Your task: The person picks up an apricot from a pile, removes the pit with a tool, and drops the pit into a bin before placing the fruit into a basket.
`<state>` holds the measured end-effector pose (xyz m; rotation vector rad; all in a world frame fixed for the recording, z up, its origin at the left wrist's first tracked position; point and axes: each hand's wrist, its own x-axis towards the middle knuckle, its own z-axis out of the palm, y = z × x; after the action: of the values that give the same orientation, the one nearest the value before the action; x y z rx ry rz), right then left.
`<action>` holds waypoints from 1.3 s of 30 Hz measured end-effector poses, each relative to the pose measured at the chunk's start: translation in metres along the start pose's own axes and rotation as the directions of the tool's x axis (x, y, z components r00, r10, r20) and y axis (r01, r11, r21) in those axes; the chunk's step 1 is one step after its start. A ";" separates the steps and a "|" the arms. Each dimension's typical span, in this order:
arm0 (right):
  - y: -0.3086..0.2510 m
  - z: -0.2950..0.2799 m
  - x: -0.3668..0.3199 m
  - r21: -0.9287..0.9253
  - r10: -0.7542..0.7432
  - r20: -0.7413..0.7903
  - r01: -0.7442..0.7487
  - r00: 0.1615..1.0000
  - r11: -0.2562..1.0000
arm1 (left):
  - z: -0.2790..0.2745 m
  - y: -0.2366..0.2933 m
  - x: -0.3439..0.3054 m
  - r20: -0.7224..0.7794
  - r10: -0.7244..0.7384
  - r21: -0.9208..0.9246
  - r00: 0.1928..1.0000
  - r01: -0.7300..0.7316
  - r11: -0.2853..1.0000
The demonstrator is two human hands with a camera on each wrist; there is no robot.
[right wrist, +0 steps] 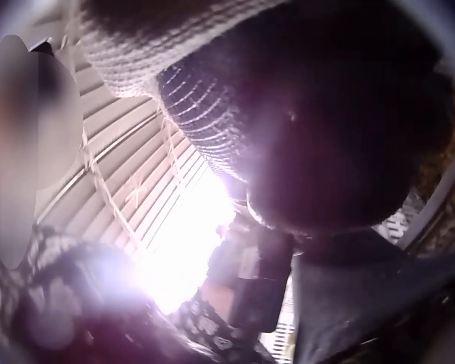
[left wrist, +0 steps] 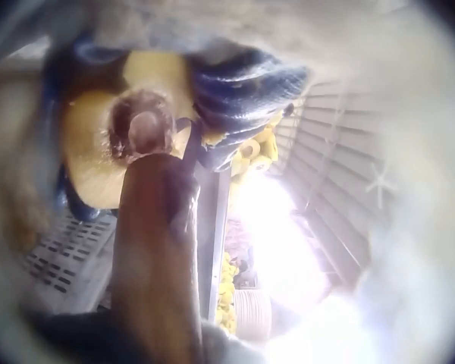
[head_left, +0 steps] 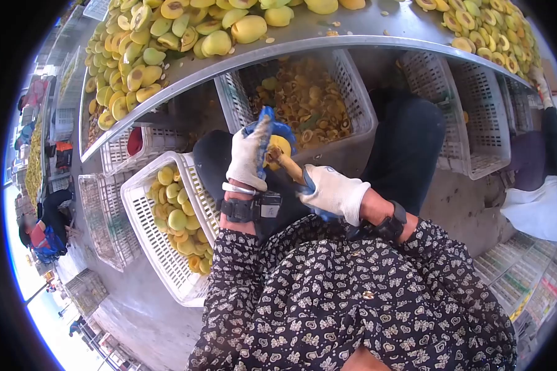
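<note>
1. Yellow fruit (head_left: 279, 150), in front of the person's chest at 12 o'clock, cut open, with the stone (left wrist: 145, 130) seated in the flesh.
2. Left hand (head_left: 249, 154), gloved: fingers curled round the fruit, gripping it.
3. Right hand (head_left: 335, 191), gloved: closed round a wooden-handled tool (head_left: 292, 169); handle's front end at the stone. Exact finger placement too dark in the right wrist view.
4. Done, by my read: cutting open. Left on this piece: getting the stone out.
5. Finished-looking halves (head_left: 216, 43) pile on the metal table (head_left: 309, 44), 11 o'clock; more at 1 o'clock. Brown scraps fill a crate (head_left: 360, 93) beneath, 12 o'clock.
6. White crate (head_left: 143, 238), 9 o'clock, holds plenty more fruit (head_left: 177, 217), so the batch looks well short of finished.
</note>
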<state>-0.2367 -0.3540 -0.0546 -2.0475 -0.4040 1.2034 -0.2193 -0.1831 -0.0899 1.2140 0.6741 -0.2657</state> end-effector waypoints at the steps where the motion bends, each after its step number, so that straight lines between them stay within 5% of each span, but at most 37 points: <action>1: 0.002 0.002 0.006 0.220 0.031 0.072 -0.046 0.997 0.974 | -0.008 -0.004 0.002 0.102 -0.013 -0.079 0.995 0.021 0.997; 2: 0.002 0.003 0.010 0.423 0.042 0.148 -0.102 0.988 0.901 | -0.010 -0.010 0.004 0.099 -0.008 -0.080 0.995 0.016 0.997; 4: 0.003 0.002 0.012 0.559 0.060 0.195 -0.161 0.979 0.814 | -0.009 -0.027 0.003 0.064 0.138 -0.485 0.988 -0.091 0.870; 6: 0.006 0.009 0.013 0.579 0.020 0.193 -0.131 0.981 0.805 | -0.012 -0.046 0.002 -0.049 0.290 -0.432 0.956 -0.282 0.857; 7: 0.008 0.013 0.014 0.489 -0.030 0.138 -0.042 0.990 0.871 | -0.015 -0.048 0.003 -0.053 0.232 -0.435 0.971 -0.231 0.870; 10: 0.007 0.014 0.013 0.289 0.047 0.118 -0.079 0.992 0.954 | -0.025 -0.044 0.012 0.002 0.149 -0.329 0.989 -0.141 0.934; 12: 0.012 0.015 0.013 0.431 0.041 0.176 -0.115 0.983 0.895 | -0.025 -0.039 0.014 0.065 0.125 -0.206 0.990 -0.109 0.972; 14: 0.007 0.004 0.008 0.737 -0.035 0.309 -0.216 0.950 0.641 | -0.014 -0.025 0.010 0.052 0.097 -0.144 0.994 -0.088 0.986; 16: 0.009 0.006 0.008 0.779 -0.068 0.308 -0.210 0.949 0.591 | -0.010 -0.023 0.008 0.034 0.152 -0.136 0.988 -0.146 0.980; 18: 0.012 0.004 0.010 0.850 -0.165 0.322 -0.208 0.932 0.484 | -0.005 -0.022 0.003 0.012 0.223 -0.370 0.975 -0.203 0.907; 20: 0.002 0.007 0.010 0.810 -0.082 0.313 -0.221 0.946 0.543 | -0.010 -0.024 0.002 0.052 0.243 -0.410 0.969 -0.201 0.890; 22: -0.001 0.008 0.009 0.628 0.018 0.251 -0.177 0.968 0.758 | -0.012 -0.029 0.005 0.026 0.258 -0.248 0.966 -0.244 0.938; 24: 0.003 0.004 0.010 0.649 0.015 0.289 -0.207 0.957 0.732 | -0.015 -0.033 0.010 -0.059 0.219 -0.162 0.974 -0.225 0.961; 26: 0.014 0.004 0.015 0.823 -0.136 0.413 -0.305 0.900 0.479 | -0.011 -0.024 0.004 0.019 0.193 -0.161 0.981 -0.188 0.969; 28: 0.013 0.002 0.018 0.838 -0.173 0.396 -0.278 0.902 0.471 | -0.017 -0.034 0.018 -0.010 0.224 -0.099 0.975 -0.224 0.970; 30: -0.001 0.001 0.015 0.767 -0.049 0.314 -0.223 0.948 0.602 | -0.016 -0.035 0.019 0.005 0.228 -0.414 0.974 -0.206 0.887; 32: -0.005 0.002 0.019 0.572 -0.005 0.251 -0.144 0.968 0.807 | -0.012 -0.041 0.019 -0.141 0.262 -0.327 0.955 -0.294 0.898; 35: 0.005 0.004 0.024 0.580 0.012 0.278 -0.177 0.961 0.795 | -0.008 -0.043 0.015 -0.179 0.204 -0.289 0.962 -0.250 0.924; 37: 0.015 0.005 0.025 0.789 -0.114 0.437 -0.319 0.892 0.525 | -0.011 -0.040 0.012 -0.136 0.217 -0.276 0.967 -0.247 0.929; 39: 0.013 0.005 0.025 0.790 -0.103 0.424 -0.312 0.900 0.528 | -0.008 -0.035 0.011 -0.115 0.261 -0.257 0.959 -0.282 0.924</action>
<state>-0.2291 -0.3466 -0.0811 -0.9394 0.1471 1.5235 -0.2322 -0.1859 -0.1252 1.0418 0.5797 0.1058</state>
